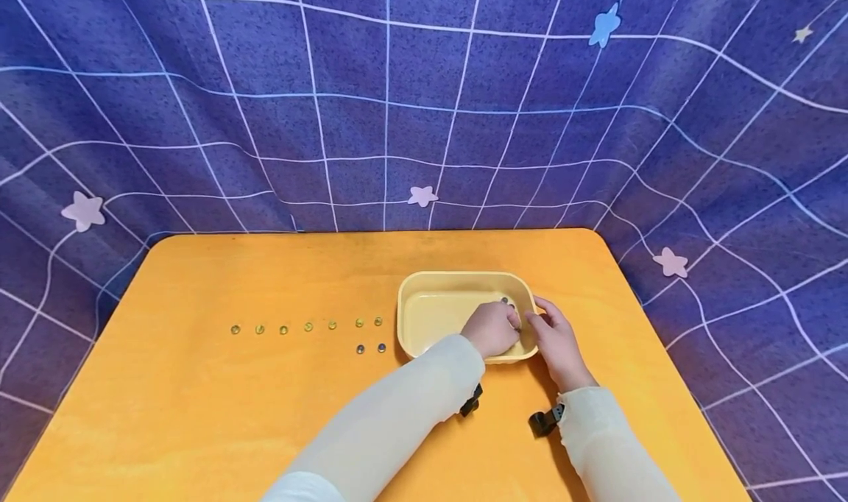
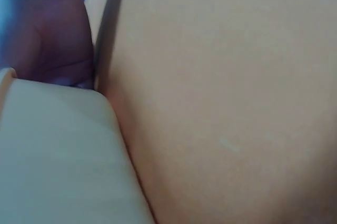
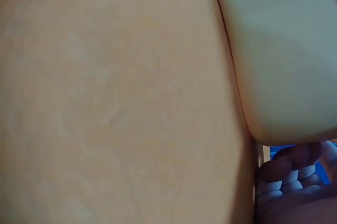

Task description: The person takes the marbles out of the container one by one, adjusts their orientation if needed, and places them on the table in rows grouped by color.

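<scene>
A cream plastic basin (image 1: 424, 275) stands on the table at centre right. My left hand (image 1: 492, 328) reaches down into its right part, fingers bent and fingertips largely hidden. Small dark shiny round pieces (image 1: 505, 301) lie in the basin beside those fingers; whether the fingers pinch one does not show. With the thumb over the right rim and the fingers along the outside, my right hand (image 1: 559, 346) grips the basin. The right wrist view catches curled fingers (image 3: 292, 168) by the basin's outer wall (image 3: 289, 66).
Left of the basin, several small yellowish round pieces (image 1: 308, 327) form a row across the orange table (image 1: 265, 406). Two darker pieces (image 1: 381, 348) lie below the row's right end. A blue curtain (image 1: 358, 126) with a grid and stars encloses the table's back and sides.
</scene>
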`<state>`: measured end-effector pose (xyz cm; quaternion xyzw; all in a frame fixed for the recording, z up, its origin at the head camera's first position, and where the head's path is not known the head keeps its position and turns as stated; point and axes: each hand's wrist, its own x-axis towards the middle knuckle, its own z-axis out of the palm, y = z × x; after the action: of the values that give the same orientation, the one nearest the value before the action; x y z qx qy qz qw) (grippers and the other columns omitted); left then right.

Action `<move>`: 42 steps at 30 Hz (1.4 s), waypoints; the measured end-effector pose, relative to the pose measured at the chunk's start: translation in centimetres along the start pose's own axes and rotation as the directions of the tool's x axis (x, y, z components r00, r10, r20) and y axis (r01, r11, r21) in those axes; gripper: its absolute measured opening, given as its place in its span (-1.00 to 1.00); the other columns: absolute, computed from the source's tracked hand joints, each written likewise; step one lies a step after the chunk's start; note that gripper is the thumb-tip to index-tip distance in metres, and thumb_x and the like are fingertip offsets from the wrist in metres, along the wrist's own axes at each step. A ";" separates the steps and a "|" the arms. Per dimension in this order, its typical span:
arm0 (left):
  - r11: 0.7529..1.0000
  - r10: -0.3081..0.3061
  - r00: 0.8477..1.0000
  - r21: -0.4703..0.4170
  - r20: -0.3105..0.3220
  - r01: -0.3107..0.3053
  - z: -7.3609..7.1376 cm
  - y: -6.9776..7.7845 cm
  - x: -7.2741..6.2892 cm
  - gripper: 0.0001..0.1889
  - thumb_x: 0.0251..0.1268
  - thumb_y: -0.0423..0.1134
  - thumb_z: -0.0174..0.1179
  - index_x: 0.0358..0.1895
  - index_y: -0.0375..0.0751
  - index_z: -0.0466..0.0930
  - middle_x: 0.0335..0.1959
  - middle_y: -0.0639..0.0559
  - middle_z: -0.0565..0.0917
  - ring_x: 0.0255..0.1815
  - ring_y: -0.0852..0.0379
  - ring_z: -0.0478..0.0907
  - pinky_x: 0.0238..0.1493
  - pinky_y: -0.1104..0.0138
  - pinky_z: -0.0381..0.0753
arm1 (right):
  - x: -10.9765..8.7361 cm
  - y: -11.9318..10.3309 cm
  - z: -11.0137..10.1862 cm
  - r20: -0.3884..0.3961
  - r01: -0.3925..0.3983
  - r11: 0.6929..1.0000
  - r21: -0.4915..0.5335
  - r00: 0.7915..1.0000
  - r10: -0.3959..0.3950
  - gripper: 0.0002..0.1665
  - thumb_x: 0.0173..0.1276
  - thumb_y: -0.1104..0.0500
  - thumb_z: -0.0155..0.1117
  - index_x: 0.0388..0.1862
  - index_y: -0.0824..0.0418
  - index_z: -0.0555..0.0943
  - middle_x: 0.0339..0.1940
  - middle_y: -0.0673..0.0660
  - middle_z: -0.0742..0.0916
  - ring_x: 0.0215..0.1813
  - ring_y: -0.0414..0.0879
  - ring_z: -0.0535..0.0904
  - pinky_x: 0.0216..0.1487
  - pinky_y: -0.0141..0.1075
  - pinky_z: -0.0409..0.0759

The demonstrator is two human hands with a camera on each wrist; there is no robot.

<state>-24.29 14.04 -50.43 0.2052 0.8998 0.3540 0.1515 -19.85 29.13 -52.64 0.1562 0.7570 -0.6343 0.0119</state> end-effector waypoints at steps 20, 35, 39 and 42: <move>0.989 0.060 0.994 0.130 0.092 -0.072 1.7 0.0 1.1 -0.82 0.13 -0.23 0.47 -0.57 0.09 0.73 -0.63 0.35 0.58 -0.49 0.32 0.49 -0.39 0.49 0.46 | -0.2 0.2 -0.5 -0.031 0.017 0.999 -0.030 0.999 -0.018 -0.48 0.64 0.06 0.12 0.51 0.08 0.45 0.00 0.28 0.59 -0.02 0.01 0.52 -0.06 -0.35 0.61; 0.989 0.076 0.990 0.117 0.117 -0.090 1.6 -0.4 1.1 -0.76 0.15 -0.20 0.47 -0.64 0.11 0.69 -0.66 0.36 0.58 -0.50 0.34 0.48 -0.40 0.52 0.45 | -0.2 -0.1 -0.3 -0.008 -0.003 1.000 -0.009 1.000 0.003 -0.46 0.64 0.08 0.12 0.53 0.11 0.42 -0.02 0.25 0.59 -0.03 -0.01 0.50 -0.04 -0.35 0.60; 0.995 0.056 0.997 0.082 0.052 -0.060 1.3 -0.5 1.0 -0.75 0.17 -0.23 0.44 -0.63 0.09 0.68 -0.65 0.34 0.57 -0.50 0.33 0.47 -0.37 0.50 0.46 | -0.2 0.0 0.0 -0.019 0.015 1.000 -0.012 1.000 -0.015 -0.47 0.64 0.08 0.12 0.52 0.10 0.44 0.02 0.29 0.58 0.00 0.02 0.52 -0.05 -0.35 0.61; 0.999 0.029 0.998 0.027 -0.049 -0.028 0.6 -0.4 0.6 -0.77 0.20 -0.26 0.40 -0.60 0.07 0.68 -0.60 0.34 0.58 -0.50 0.34 0.48 -0.34 0.49 0.49 | -0.3 0.0 0.2 -0.022 0.017 1.000 0.004 1.000 -0.017 -0.48 0.64 0.09 0.12 0.51 0.11 0.44 0.04 0.32 0.58 0.01 0.05 0.56 -0.06 -0.32 0.65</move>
<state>-24.64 14.38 -51.25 0.2111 0.9049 0.3491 0.1216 -19.61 28.90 -52.66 0.1565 0.7573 -0.6341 -0.0022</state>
